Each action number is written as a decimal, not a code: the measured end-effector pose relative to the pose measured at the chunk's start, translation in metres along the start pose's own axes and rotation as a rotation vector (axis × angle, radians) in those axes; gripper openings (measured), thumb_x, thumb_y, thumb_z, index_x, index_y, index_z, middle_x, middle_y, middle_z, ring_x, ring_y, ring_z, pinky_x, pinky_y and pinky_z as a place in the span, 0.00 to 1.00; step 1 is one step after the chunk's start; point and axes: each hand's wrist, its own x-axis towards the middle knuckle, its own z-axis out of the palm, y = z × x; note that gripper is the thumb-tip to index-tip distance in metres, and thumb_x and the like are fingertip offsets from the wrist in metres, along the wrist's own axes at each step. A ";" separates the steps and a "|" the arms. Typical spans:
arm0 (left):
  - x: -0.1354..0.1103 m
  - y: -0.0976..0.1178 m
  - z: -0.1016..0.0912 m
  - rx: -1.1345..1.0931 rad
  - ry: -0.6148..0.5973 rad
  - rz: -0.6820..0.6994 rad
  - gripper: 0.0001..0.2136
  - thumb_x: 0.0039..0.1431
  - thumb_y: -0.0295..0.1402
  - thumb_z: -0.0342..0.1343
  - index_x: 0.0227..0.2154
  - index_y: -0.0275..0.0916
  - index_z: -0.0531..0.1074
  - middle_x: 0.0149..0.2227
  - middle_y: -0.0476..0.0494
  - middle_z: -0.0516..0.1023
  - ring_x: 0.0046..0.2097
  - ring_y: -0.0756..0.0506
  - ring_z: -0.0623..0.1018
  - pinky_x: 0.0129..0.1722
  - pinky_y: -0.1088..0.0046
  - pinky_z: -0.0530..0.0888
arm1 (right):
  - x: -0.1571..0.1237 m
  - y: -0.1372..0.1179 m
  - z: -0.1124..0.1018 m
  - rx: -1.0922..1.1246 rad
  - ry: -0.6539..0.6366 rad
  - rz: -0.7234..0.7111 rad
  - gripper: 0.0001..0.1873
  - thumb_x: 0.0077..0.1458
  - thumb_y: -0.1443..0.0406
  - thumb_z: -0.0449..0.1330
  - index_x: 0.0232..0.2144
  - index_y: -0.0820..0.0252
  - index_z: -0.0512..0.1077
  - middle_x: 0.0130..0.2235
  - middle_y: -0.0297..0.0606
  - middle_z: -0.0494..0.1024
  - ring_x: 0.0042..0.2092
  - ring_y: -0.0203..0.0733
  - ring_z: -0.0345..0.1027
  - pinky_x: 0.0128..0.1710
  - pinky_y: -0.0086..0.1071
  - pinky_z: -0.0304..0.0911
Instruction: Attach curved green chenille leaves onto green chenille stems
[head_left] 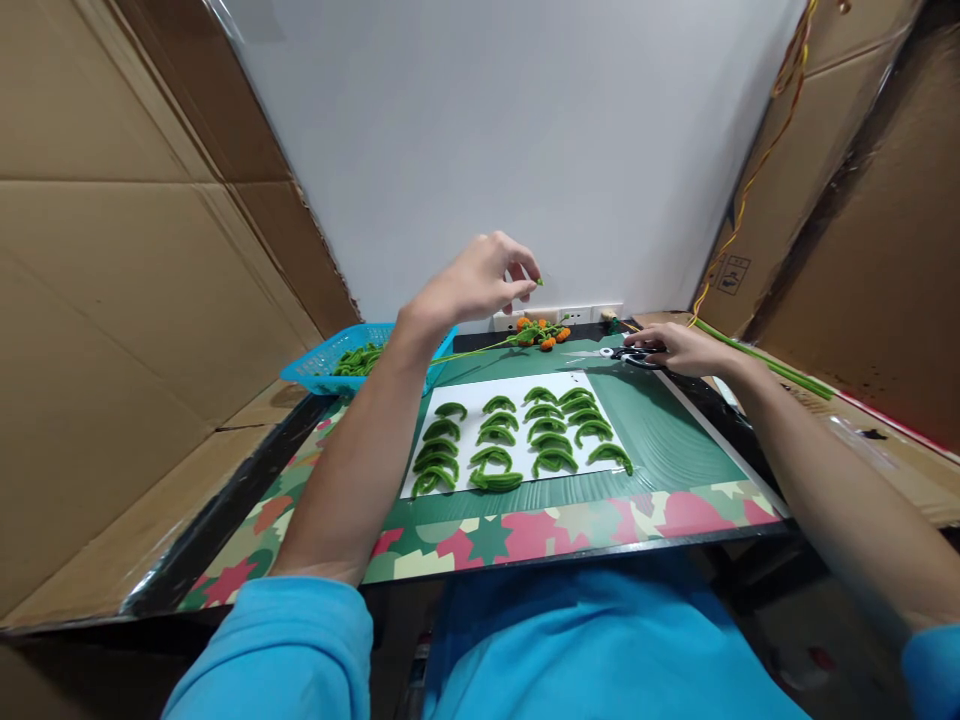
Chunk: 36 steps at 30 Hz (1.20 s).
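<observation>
Above the back of the table, my left hand [491, 272] is raised, with thumb and fingers pinching a small green piece [539, 282]. My right hand [679, 349] rests at the far right of the green mat, its fingers round the handles of a pair of scissors [628, 354] whose blades point left. Below my hands lies a white sheet [465, 398] bearing several columns of curved green pieces [546, 426], leaf-like and fuzzy. Between the hands, behind the sheet, lie orange flowers [546, 335] on a green stem.
A blue plastic basket [322, 362] with green strips [358, 360] stands at the back left. The green mat [652, 430] has a patterned front border. Cardboard walls [112, 300] flank the table. Wall sockets [576, 316] and a hanging yellow wire [742, 215] are at the back; long green stems [780, 368] lie right.
</observation>
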 end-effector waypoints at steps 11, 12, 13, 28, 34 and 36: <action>0.010 -0.021 0.029 0.126 -0.213 -0.044 0.08 0.55 0.30 0.61 0.36 0.38 0.83 0.34 0.41 0.84 0.32 0.46 0.79 0.30 0.70 0.69 | -0.003 0.005 0.001 0.052 0.279 0.011 0.33 0.52 0.68 0.61 0.62 0.52 0.71 0.53 0.46 0.78 0.53 0.55 0.74 0.55 0.50 0.71; 0.013 -0.022 0.036 0.139 -0.222 -0.032 0.08 0.54 0.29 0.61 0.36 0.38 0.83 0.36 0.41 0.84 0.34 0.45 0.79 0.31 0.70 0.69 | -0.003 0.005 0.001 0.048 0.305 0.008 0.34 0.52 0.69 0.60 0.63 0.52 0.70 0.53 0.46 0.77 0.52 0.54 0.74 0.55 0.50 0.71; 0.015 -0.023 0.045 0.148 -0.227 -0.024 0.09 0.54 0.28 0.60 0.36 0.38 0.83 0.37 0.40 0.84 0.35 0.45 0.79 0.32 0.70 0.69 | -0.003 0.005 0.001 0.041 0.322 0.004 0.34 0.52 0.69 0.60 0.63 0.52 0.70 0.52 0.45 0.77 0.52 0.54 0.74 0.56 0.50 0.71; 0.025 -0.050 0.108 -0.055 -0.568 -0.045 0.05 0.57 0.30 0.58 0.33 0.35 0.78 0.33 0.39 0.84 0.31 0.46 0.82 0.34 0.70 0.73 | -0.001 0.003 0.000 -0.023 0.456 0.032 0.28 0.56 0.70 0.58 0.60 0.54 0.73 0.52 0.49 0.73 0.53 0.56 0.73 0.58 0.51 0.70; 0.026 -0.044 0.121 -0.004 -0.613 -0.025 0.07 0.58 0.30 0.60 0.36 0.34 0.80 0.31 0.40 0.83 0.30 0.46 0.81 0.33 0.70 0.72 | 0.002 0.004 -0.001 -0.094 0.511 0.056 0.27 0.58 0.67 0.58 0.61 0.55 0.74 0.54 0.51 0.78 0.54 0.61 0.71 0.57 0.55 0.68; 0.027 -0.042 0.126 0.038 -0.606 0.009 0.06 0.58 0.30 0.60 0.36 0.34 0.80 0.31 0.41 0.84 0.32 0.45 0.81 0.34 0.70 0.72 | 0.003 0.003 -0.001 -0.122 0.530 0.049 0.27 0.59 0.66 0.57 0.61 0.57 0.74 0.54 0.51 0.80 0.53 0.63 0.70 0.56 0.56 0.67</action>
